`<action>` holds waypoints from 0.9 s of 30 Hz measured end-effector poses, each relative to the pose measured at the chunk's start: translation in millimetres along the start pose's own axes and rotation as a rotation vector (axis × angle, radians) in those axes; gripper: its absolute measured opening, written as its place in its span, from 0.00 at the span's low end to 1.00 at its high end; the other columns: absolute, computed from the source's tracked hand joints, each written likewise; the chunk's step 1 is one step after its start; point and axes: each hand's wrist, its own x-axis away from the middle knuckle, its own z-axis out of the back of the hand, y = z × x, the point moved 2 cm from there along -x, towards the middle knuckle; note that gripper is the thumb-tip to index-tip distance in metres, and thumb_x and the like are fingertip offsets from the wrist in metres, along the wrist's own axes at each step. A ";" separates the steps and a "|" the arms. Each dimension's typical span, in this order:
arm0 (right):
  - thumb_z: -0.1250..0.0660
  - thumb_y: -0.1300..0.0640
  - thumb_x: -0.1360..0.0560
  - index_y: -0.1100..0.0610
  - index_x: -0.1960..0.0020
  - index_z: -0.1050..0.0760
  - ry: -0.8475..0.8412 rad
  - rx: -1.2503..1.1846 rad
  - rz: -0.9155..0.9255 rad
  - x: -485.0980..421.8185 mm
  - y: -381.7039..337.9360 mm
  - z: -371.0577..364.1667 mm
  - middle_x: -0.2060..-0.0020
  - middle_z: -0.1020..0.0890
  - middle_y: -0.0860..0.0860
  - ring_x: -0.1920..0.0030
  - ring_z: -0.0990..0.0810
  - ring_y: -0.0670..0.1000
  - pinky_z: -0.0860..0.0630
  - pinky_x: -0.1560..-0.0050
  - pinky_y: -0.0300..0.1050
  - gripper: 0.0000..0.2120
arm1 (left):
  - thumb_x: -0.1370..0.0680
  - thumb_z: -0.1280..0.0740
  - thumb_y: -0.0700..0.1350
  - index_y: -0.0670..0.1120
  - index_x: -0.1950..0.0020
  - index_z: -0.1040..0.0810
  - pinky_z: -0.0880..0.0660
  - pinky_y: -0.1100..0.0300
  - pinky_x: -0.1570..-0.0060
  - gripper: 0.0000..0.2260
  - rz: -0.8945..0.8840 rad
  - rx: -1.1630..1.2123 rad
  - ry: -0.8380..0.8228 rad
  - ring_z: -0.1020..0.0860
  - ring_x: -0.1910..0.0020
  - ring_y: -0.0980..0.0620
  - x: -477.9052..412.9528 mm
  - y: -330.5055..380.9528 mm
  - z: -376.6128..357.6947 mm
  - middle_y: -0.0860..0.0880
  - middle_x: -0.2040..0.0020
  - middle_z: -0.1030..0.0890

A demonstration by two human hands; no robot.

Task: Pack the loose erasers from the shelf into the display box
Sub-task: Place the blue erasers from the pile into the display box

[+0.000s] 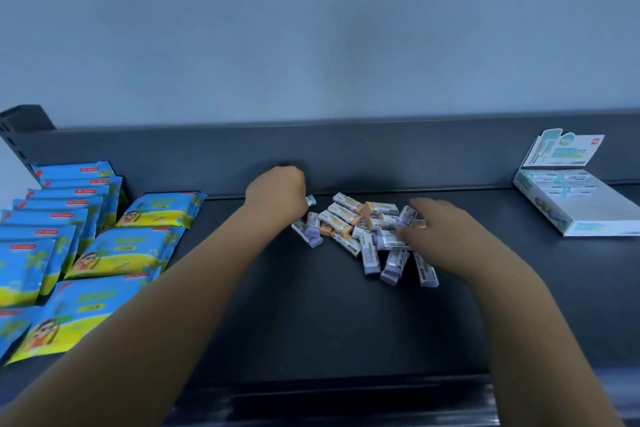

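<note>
Erasers (363,232) are being kept in a loose heap at the middle of the shelf (311,322). At the far left, blue and yellow packets (69,236) are being displayed in rows, well apart from the heap and of no concern to the task. Next, the left hand (277,191) is being held curled into a fist just beside the heap's left edge. A teal-tipped eraser (310,200) is being gripped in it, with only the tip being shown beyond the fingers. In the heap itself the long axes are being pointed every way: some pieces are being laid across, others are being aimed toward the person, and several are being overlapped. The right hand (440,232) is being held over the heap's right side, palm down. Its fingers are being blurred, so whether anything is being pinched cannot be told. At the far right, the display box (571,204) is being left open near the shelf's back rail, with its flap (561,149) being stood upright and a few packed pieces being shown in rows across it. The box is being judged nearer to the right hand, so the carry is being expected to run rightward, with each piece probably being turned to match those rows.
</note>
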 end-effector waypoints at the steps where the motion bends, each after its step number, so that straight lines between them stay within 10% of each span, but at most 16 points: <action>1: 0.36 0.47 0.21 0.55 0.39 0.26 -0.003 0.016 0.007 -0.3 -0.4 0.3 0.39 0.24 0.55 0.37 0.28 0.58 0.27 0.42 0.52 0.15 | 0.29 0.28 0.44 0.47 0.56 0.18 0.19 0.51 0.56 0.03 0.035 0.056 -0.005 0.19 0.56 0.44 0.6 -1.5 0.4 0.48 0.54 0.18; 5: 0.36 0.51 0.22 0.54 0.57 0.29 0.018 0.005 0.062 -1.9 -3.9 -2.2 0.55 0.23 0.52 0.51 0.25 0.57 0.34 0.59 0.48 0.08 | 0.31 0.24 0.47 0.50 0.47 0.18 0.20 0.51 0.48 0.14 0.138 0.308 0.002 0.19 0.50 0.48 9.8 -7.5 9.6 0.51 0.51 0.17; 13: 0.29 0.49 0.25 0.55 0.49 0.24 -0.011 -0.123 0.111 -5.2 -22.2 -6.0 0.53 0.21 0.51 0.59 0.21 0.53 0.20 0.57 0.51 0.11 | 0.31 0.22 0.48 0.51 0.58 0.21 0.20 0.52 0.54 0.09 0.253 0.583 0.141 0.18 0.57 0.49 54.8 -1.5 41.4 0.52 0.59 0.17; 17: 0.29 0.51 0.24 0.46 0.29 0.27 -0.051 -0.338 0.165 -7.3 -21.2 2.8 0.38 0.22 0.43 0.46 0.20 0.47 0.24 0.49 0.44 0.24 | 0.32 0.22 0.50 0.49 0.59 0.25 0.20 0.46 0.53 0.13 0.315 0.664 0.242 0.17 0.58 0.47 75.8 4.8 39.2 0.50 0.60 0.17; 27: 0.25 0.58 0.30 0.53 0.36 0.21 -0.027 -0.002 -0.059 -8.9 40.8 31.9 0.40 0.18 0.51 0.40 0.21 0.54 0.25 0.38 0.48 0.22 | 0.26 0.25 0.44 0.53 0.52 0.18 0.25 0.58 0.63 0.06 0.298 0.945 0.308 0.16 0.61 0.48 97.4 21.0 27.8 0.47 0.58 0.16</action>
